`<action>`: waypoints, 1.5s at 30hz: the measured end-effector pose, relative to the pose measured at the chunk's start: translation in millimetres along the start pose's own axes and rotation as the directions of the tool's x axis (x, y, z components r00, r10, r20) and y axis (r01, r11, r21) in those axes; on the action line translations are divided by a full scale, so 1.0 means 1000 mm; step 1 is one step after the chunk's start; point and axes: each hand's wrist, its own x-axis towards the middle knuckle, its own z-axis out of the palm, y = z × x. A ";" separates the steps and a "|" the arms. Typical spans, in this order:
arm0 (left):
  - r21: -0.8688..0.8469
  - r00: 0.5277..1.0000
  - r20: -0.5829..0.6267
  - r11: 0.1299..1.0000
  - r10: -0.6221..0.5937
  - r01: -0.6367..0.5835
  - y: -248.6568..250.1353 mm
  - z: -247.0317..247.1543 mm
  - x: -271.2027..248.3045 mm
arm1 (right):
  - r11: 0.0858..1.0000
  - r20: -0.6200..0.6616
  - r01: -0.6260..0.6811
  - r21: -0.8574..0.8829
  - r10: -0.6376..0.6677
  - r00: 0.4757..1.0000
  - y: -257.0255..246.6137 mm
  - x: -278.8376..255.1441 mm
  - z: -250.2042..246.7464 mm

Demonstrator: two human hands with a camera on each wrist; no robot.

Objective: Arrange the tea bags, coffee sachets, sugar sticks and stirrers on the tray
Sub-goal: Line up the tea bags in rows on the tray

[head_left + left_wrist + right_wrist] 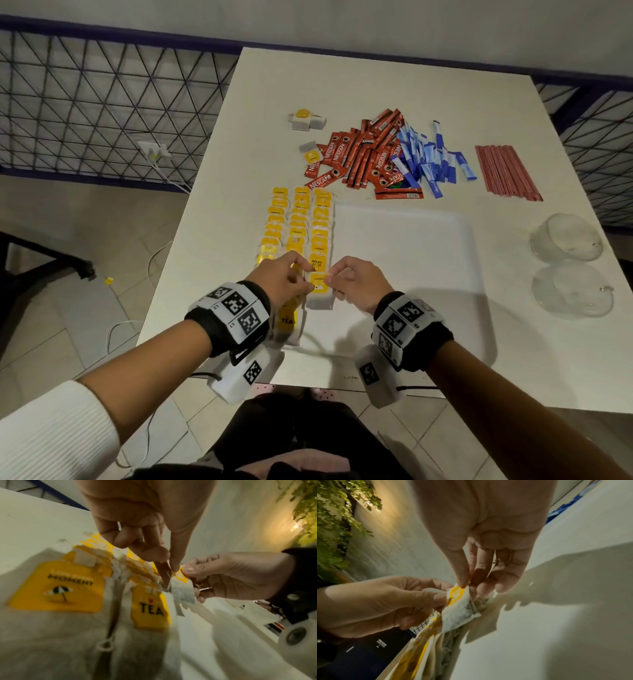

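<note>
Three rows of yellow-tagged tea bags (298, 226) lie along the left side of the white tray (404, 274). At the near end of the right row, both hands pinch one tea bag (320, 286) from opposite sides. My left hand (306, 281) holds it between thumb and forefinger (169, 563). My right hand (330, 279) pinches its tag end (467, 584). The bag (182, 589) hangs tilted just above the row. Red coffee sachets (363, 154), blue sugar sticks (428, 161) and red stirrers (507, 173) lie on the table beyond the tray.
Two loose tea bags (306, 120) (311, 152) lie far left of the sachet pile. Two glass bowls (565, 240) (572, 291) stand at the table's right edge. A metal fence runs behind the table. The table's near edge is just behind my wrists.
</note>
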 end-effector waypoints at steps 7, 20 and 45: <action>0.110 0.999 -0.023 0.994 -0.022 0.025 0.001 -0.008 0.007 | 0.999 -0.040 -0.044 -0.015 0.044 0.998 0.000 0.010 0.008; 0.659 0.999 0.052 0.751 -0.003 -0.033 0.020 -0.003 0.023 | 0.997 -0.017 -0.069 -0.015 0.069 0.997 -0.011 0.017 0.001; 0.550 0.984 0.108 0.816 0.138 -0.175 -0.001 -0.002 -0.001 | 0.986 0.199 -0.164 0.012 0.158 0.967 -0.019 0.001 -0.005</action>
